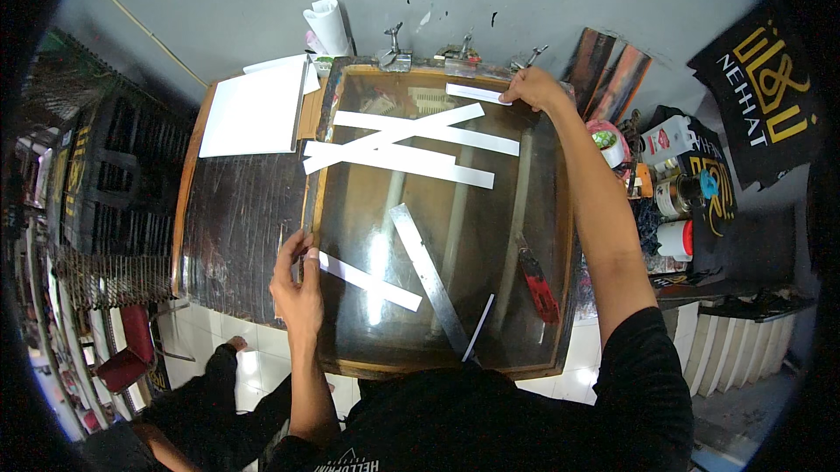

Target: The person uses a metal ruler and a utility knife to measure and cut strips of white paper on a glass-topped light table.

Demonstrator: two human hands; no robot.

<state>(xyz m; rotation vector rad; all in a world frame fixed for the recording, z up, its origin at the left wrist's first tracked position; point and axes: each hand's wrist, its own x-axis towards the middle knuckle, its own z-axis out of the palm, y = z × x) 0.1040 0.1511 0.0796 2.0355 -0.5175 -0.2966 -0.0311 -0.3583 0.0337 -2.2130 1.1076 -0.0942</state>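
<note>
My right hand point(529, 90) is at the far right of the glass-topped table point(359, 345), its fingers closed on the right end of a short white paper strip point(472, 92). At the table's left edge my left hand point(297, 278) has bent fingers, the thumb at the end of another white paper strip point(372, 282). That strip slants across the glass. Several white strips point(420, 150) lie crossed over one another between my hands. A metal ruler point(424, 266) lies aslant in the near middle, with a narrow white strip point(479, 328) beside its lower end.
A red and dark flat tool point(538, 284) lies at the glass's right side. White sheets point(254, 113) are stacked on the dark side table point(236, 227). Metal clamps point(395, 56) line the far edge. Tape rolls point(605, 144) and cans point(672, 196) crowd the right; another person's leg point(219, 384) shows lower left.
</note>
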